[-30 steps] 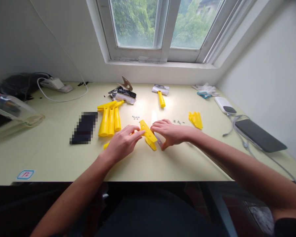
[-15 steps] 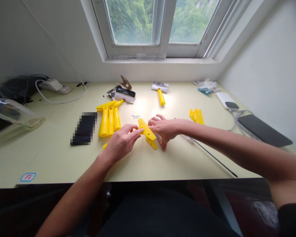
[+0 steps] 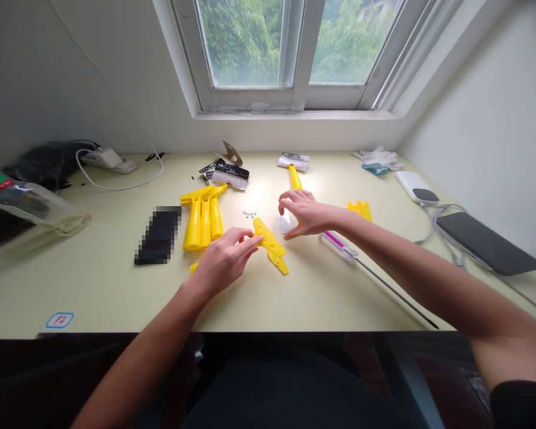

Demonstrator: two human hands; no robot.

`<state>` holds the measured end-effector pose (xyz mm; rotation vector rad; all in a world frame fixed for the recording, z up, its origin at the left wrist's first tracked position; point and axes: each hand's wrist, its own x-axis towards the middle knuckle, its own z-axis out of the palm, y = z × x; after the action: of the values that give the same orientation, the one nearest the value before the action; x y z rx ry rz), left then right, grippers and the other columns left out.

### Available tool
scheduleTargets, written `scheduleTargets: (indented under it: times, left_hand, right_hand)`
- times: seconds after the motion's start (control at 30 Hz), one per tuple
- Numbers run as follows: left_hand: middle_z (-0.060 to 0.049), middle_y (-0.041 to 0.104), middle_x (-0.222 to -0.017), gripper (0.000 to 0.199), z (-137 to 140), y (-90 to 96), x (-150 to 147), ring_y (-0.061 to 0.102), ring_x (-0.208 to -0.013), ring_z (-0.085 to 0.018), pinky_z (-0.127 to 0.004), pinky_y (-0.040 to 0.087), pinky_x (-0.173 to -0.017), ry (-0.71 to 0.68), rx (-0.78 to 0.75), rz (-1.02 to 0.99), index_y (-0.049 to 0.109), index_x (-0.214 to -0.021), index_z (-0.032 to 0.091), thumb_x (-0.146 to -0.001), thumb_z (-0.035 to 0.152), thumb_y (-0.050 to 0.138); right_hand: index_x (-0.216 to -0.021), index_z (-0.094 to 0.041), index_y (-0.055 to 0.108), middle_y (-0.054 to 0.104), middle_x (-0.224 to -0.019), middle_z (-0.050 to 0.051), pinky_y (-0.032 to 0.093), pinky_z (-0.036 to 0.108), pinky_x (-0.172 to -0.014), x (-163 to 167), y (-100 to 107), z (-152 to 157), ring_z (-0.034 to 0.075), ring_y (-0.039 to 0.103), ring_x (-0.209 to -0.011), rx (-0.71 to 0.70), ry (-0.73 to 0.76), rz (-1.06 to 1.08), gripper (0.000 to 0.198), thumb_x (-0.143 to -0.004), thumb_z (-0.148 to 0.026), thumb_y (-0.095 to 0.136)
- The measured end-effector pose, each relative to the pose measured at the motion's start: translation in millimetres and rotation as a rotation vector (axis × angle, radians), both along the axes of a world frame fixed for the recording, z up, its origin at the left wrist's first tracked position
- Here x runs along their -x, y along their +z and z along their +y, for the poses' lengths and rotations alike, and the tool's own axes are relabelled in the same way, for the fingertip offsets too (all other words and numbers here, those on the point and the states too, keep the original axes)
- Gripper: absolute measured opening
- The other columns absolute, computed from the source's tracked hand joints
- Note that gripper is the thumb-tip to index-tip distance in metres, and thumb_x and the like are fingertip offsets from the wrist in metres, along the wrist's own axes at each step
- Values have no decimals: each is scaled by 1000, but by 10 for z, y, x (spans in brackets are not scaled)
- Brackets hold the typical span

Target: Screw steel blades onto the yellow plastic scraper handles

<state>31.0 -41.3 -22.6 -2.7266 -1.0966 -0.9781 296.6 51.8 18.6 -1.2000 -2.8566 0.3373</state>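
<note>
Head view shows the left hand [image 3: 223,262] with thumb and fingers closed narrowly on a yellow head piece [image 3: 268,238], which is tilted above the table [image 3: 241,310]. Under it is a second yellow piece [image 3: 277,263]; I cannot tell if they are joined. The right hand [image 3: 308,213] has thumb and fingers curved wide apart around a pale thin plate [image 3: 284,223]; whether it grips this plate, I cannot tell.

As I judge, the work is only partly done. The plate is apart from the head piece, and the small nuts [image 3: 250,214] lie loose, so the fastening seems not yet made. The screwdriver [image 3: 333,239] rests unheld beside the right forearm. Three yellow handles [image 3: 204,223] stand in a group at left, and more yellow pieces [image 3: 361,210] lie at right, partly hidden by the arm.
</note>
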Motion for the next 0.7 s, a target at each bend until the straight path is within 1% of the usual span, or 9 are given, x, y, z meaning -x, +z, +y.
scheduleTargets:
  times: [0.07,0.17,0.27,0.33,0.43,0.5,0.57,0.63,0.7]
  left_hand:
    - [-9,66,-105,24,6,1,15,64,-83,-16,-30,57,-71,1,2,-4,67,-116,19,-94,18,57]
    - [-9,67,-106,24,14,4,28,64,-84,-16,-30,57,-73,9,13,-2,67,-117,20,-95,19,56]
    - [-9,66,-107,25,15,1,29,64,-86,-16,-30,58,-74,18,20,4,66,-118,21,-95,20,56]
    - [-9,67,-107,25,14,-5,28,64,-86,-17,-31,58,-74,22,16,8,66,-118,21,-95,20,56]
    - [-8,67,-106,25,13,-15,32,64,-85,-16,-31,58,-74,28,13,13,66,-118,21,-95,20,56]
    - [-8,67,-106,25,16,-18,38,65,-84,-16,-31,58,-74,28,13,10,66,-118,21,-95,21,56]
    - [-9,66,-107,25,21,-18,45,65,-85,-17,-32,58,-75,23,12,0,66,-118,21,-95,20,56]
    - [-9,66,-108,26,28,-18,52,65,-87,-17,-33,58,-76,17,14,-11,66,-119,21,-95,20,56]
    - [-9,66,-108,26,35,-24,58,66,-88,-18,-33,59,-76,12,14,-16,66,-118,21,-95,20,56]
  right_hand:
    - [-108,-21,53,47,-134,14,27,49,-109,9,7,-108,33,40,-129,84,13,30,53,-70,-52,74]
    - [-112,-20,52,48,-137,15,26,49,-111,39,-59,-352,33,37,-135,185,103,52,62,-67,-57,75]
    - [-124,-17,48,46,-141,18,19,52,-115,102,-187,-506,35,32,-140,176,180,68,77,-65,-58,76]
    - [-129,-16,45,48,-138,18,19,52,-114,149,-261,-521,34,36,-136,166,189,75,82,-65,-58,75]
    - [-125,-18,47,54,-129,14,24,50,-112,190,-285,-483,32,45,-126,161,191,98,77,-65,-59,75]
    - [-119,-19,49,55,-127,13,26,49,-111,164,-225,-464,30,47,-124,151,188,124,70,-66,-57,75]
    - [-113,-21,49,54,-130,13,27,47,-110,57,-112,-449,30,45,-127,138,154,162,63,-68,-56,75]
    - [-110,-23,49,51,-135,12,28,47,-110,-154,23,-420,31,42,-132,108,67,205,59,-69,-57,74]
    - [-110,-24,48,49,-140,12,30,48,-110,-467,141,-370,32,41,-135,74,-69,217,59,-69,-58,73]
